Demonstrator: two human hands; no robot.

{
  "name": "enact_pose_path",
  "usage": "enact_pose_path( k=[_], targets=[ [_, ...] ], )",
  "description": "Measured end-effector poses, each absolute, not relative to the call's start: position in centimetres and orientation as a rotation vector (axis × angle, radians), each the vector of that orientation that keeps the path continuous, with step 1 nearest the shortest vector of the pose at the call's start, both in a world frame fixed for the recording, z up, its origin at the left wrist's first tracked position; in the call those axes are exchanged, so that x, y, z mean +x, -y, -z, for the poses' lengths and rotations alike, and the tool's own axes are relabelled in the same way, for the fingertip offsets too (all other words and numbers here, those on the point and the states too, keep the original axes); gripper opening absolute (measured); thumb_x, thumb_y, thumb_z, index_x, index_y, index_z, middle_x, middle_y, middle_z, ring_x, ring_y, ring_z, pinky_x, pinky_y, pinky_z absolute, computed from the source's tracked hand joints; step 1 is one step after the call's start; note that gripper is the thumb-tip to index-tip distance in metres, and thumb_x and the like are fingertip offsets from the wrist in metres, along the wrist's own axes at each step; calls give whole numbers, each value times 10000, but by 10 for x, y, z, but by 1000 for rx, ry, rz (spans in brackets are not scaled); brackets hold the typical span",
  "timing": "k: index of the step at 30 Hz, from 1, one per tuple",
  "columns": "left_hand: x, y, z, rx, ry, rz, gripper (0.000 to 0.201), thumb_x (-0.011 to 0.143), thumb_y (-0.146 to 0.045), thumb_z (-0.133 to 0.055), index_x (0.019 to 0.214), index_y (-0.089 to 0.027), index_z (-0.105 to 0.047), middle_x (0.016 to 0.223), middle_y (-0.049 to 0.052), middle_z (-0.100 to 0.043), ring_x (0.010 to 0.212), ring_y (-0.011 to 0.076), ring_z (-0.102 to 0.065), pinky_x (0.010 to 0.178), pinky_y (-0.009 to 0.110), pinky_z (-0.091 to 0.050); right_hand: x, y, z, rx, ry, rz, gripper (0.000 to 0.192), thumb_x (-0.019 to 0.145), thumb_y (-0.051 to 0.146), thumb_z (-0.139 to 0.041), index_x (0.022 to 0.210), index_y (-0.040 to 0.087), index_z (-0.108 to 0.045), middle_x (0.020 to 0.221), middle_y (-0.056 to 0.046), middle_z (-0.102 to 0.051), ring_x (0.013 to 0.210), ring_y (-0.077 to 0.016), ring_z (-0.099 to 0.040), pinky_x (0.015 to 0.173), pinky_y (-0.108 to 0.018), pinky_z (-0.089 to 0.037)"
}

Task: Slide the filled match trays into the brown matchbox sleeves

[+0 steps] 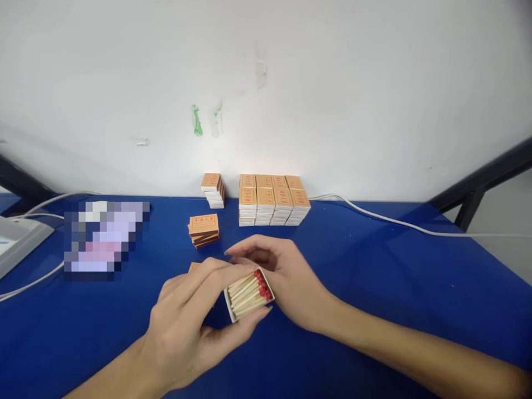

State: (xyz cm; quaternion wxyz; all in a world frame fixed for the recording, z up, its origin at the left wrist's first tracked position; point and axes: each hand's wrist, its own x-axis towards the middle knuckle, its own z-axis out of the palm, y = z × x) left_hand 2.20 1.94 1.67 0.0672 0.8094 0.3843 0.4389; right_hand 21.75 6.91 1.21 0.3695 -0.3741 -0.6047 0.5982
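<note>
Between the thumb and fingers of my left hand (195,316) is a small white matchbox tray (229,306), tilted and filled with matches (248,293). Their red heads point to the right. My right hand (282,271) is just behind and right of the tray, its fingers curved and apart. Some of its fingertips are hidden behind my left hand, and I see nothing held in it. Past the hands, a short, uneven stack of orange matchbox sleeves (203,226) lies on the blue table (374,288). Part of another orange piece (194,267) peeks out behind my left hand.
A block of stacked matchboxes (273,200) stands near the white wall (332,100), with a single leaning stack (213,190) to its left. Further left are a blurred-out item (108,238) and a white device (22,244) with cables. A white cable (386,218) runs along the right.
</note>
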Motion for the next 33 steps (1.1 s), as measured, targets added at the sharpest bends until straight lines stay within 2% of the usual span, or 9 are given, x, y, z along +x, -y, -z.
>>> enact_pose_path(
  k=[4,7,9,13,18,22,25,29,33],
  targets=[
    [23,-22,-11,2267,-1261,-1235,226,1078,-364,-820,1292,-331,-755,1030,-53,-861,776,129,-808,677,243,-655,251,-44,-21,-996,1560,-1440,464,993,213,-783,1442,318,-726,1278,-25,-814,1038,-170,-811,912,-341,-690],
    [26,-21,-8,2207,-1305,-1176,209,1068,-377,-828,1269,-341,-783,1066,-55,-875,782,127,-802,667,242,-643,261,-24,-14,-1056,1625,-1258,620,948,183,-848,1509,358,-651,1416,-43,-765,1095,-186,-818,952,-369,-712],
    [32,-17,-10,2134,-1324,-1144,182,1057,-384,-840,1232,-353,-805,1080,-62,-885,796,129,-807,689,240,-658,260,-13,-5,-1089,1679,-1064,665,927,206,-904,1511,376,-637,1458,-59,-722,1115,-206,-815,930,-380,-726],
    [44,-9,-14,1924,-1281,-1096,137,1048,-367,-837,1182,-346,-820,1107,-54,-896,871,151,-861,770,250,-724,254,-2,9,-1083,1827,-620,688,950,196,-886,1549,384,-605,1596,-120,-580,1133,-248,-815,939,-442,-752],
    [45,-11,-14,1861,-1290,-1100,93,1020,-389,-851,1097,-341,-833,982,-69,-890,844,152,-864,765,250,-715,250,-1,12,-946,1947,-415,622,1054,144,-757,1603,372,-570,1431,-102,-730,1248,-270,-812,1053,-420,-734],
    [41,-16,-16,1833,-1297,-1086,119,996,-419,-877,1053,-335,-816,888,-92,-875,796,137,-845,726,235,-672,248,-2,10,-916,1895,-449,660,1032,89,-749,1603,388,-610,1419,-54,-804,1280,-258,-814,1111,-409,-708],
    [40,-16,-17,1776,-1256,-1078,145,1007,-404,-859,1085,-315,-776,888,-86,-873,788,136,-846,734,241,-677,248,-4,5,-958,1826,-544,583,1000,79,-761,1500,371,-694,1393,-36,-827,1274,-248,-822,1116,-407,-698],
    [35,-13,-14,1826,-1259,-1099,148,1101,-417,-733,1214,-323,-745,1059,-39,-886,939,166,-873,836,297,-698,260,-10,-5,-1070,1635,-955,468,976,170,-836,1406,347,-774,1320,-36,-855,1176,-247,-846,1076,-432,-708],
    [31,-15,-11,1905,-1332,-1132,126,1135,-400,-694,1226,-323,-732,1070,-23,-869,951,172,-857,834,316,-661,288,-19,-13,-1194,1516,-1285,448,895,309,-969,1325,325,-844,1235,-45,-885,983,-229,-848,964,-417,-736]
  ],
)
